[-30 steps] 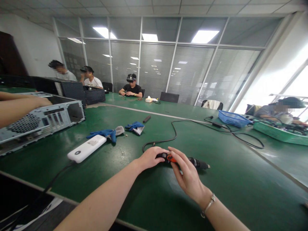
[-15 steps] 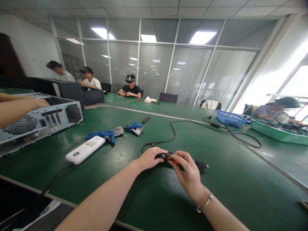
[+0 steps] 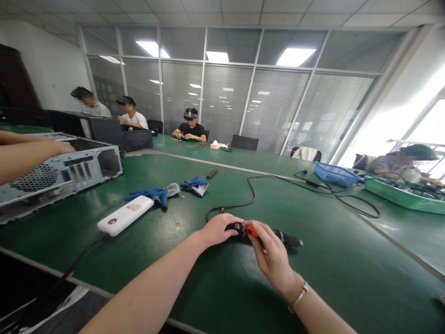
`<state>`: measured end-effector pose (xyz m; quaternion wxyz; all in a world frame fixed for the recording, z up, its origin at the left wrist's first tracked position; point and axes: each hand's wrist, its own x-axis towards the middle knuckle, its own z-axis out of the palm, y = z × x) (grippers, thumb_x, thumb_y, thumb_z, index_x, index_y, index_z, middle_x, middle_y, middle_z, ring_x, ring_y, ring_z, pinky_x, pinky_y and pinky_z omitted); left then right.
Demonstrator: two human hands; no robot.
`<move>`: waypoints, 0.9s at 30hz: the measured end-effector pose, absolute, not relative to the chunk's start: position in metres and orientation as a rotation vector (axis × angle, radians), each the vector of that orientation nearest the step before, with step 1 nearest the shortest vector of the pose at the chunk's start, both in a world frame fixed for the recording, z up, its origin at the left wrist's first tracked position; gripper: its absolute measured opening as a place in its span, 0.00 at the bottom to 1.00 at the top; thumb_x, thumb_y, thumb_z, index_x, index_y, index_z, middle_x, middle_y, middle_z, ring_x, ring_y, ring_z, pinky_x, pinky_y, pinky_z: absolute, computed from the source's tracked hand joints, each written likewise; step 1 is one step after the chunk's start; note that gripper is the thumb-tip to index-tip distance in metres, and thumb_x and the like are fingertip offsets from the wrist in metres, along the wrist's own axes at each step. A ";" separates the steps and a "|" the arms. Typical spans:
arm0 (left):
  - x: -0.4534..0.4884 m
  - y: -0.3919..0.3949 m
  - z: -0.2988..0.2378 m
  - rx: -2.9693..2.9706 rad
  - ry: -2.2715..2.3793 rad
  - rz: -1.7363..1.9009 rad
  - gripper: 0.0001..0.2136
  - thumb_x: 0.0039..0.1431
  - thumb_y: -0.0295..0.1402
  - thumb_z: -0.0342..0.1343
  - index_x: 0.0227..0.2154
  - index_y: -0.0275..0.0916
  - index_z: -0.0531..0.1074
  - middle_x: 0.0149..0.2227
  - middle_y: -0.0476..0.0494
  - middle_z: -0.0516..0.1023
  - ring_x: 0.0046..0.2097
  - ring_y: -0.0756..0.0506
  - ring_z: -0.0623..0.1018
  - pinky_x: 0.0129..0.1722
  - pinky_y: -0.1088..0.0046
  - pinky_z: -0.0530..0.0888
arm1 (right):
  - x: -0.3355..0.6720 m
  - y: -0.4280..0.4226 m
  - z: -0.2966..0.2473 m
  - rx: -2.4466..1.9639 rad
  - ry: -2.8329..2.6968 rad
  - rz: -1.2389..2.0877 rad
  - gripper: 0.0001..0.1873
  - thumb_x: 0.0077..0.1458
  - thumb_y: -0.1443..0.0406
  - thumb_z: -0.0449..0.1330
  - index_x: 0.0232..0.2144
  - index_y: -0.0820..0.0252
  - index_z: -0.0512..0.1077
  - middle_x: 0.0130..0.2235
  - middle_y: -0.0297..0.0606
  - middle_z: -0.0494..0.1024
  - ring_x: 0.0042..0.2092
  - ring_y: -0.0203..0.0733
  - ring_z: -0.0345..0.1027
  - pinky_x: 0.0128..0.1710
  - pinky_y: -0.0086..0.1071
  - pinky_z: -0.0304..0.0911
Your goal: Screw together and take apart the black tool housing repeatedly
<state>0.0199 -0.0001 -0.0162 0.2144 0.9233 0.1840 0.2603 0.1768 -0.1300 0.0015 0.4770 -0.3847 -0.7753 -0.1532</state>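
Observation:
A black and orange electric screwdriver (image 3: pixel 287 238) lies along the green table (image 3: pixel 208 287), its narrow tip pointing right. Around its rear end are the fingers of my left hand (image 3: pixel 220 230), closed on the black body. My right hand (image 3: pixel 274 255), wearing a bracelet, pinches the orange part at mid-body between thumb and fingertips. Part of the body is hidden behind the right fingers. From near the left hand a black cord (image 3: pixel 239 204) curves away across the table.
Left stand a white power bank-like block (image 3: pixel 125 215) with a cable, blue gloves (image 3: pixel 149 194) and a metal computer case (image 3: pixel 79 169) with another person's arms over it. Blue (image 3: pixel 337 174) and green baskets (image 3: pixel 403 192) sit at right. Several people work around the table.
My right fingers have shifted slightly on the screwdriver, so more of its orange part shows. The left hand keeps its grip. The whole view has moved a little.

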 end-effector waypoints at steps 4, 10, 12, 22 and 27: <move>0.020 0.000 -0.016 2.560 0.514 0.706 0.18 0.57 0.31 0.59 0.52 0.41 0.70 0.50 0.43 0.76 0.51 0.43 0.74 0.53 0.67 0.68 | 0.176 -0.130 0.002 -0.986 -1.880 -0.472 0.33 0.56 0.73 0.57 0.60 0.45 0.56 0.48 0.45 0.70 0.47 0.47 0.69 0.44 0.44 0.70; 0.020 0.000 -0.016 2.553 0.528 0.713 0.20 0.55 0.30 0.61 0.52 0.42 0.70 0.50 0.44 0.76 0.51 0.43 0.74 0.54 0.67 0.67 | 0.180 -0.130 0.002 -0.980 -1.864 -0.412 0.32 0.59 0.75 0.52 0.62 0.50 0.53 0.47 0.45 0.72 0.48 0.44 0.69 0.44 0.40 0.71; 0.020 0.000 -0.016 2.557 0.500 0.717 0.19 0.55 0.29 0.61 0.51 0.41 0.71 0.49 0.44 0.76 0.51 0.43 0.74 0.54 0.67 0.67 | 0.179 -0.130 0.003 -0.964 -1.903 -0.402 0.31 0.59 0.75 0.52 0.62 0.52 0.53 0.50 0.47 0.70 0.51 0.46 0.67 0.47 0.43 0.69; 0.020 -0.001 -0.015 2.541 0.528 0.710 0.20 0.55 0.29 0.61 0.52 0.41 0.70 0.50 0.44 0.76 0.51 0.43 0.74 0.54 0.67 0.67 | 0.179 -0.130 0.004 -0.943 -1.883 -0.412 0.35 0.57 0.78 0.53 0.62 0.51 0.52 0.47 0.45 0.71 0.49 0.45 0.66 0.46 0.42 0.69; 0.020 0.001 -0.016 2.556 0.528 0.695 0.20 0.55 0.30 0.60 0.52 0.42 0.70 0.49 0.44 0.76 0.51 0.43 0.74 0.53 0.67 0.67 | 0.178 -0.130 0.002 -0.980 -1.836 -0.440 0.34 0.55 0.75 0.58 0.61 0.51 0.54 0.48 0.46 0.68 0.48 0.47 0.67 0.44 0.44 0.69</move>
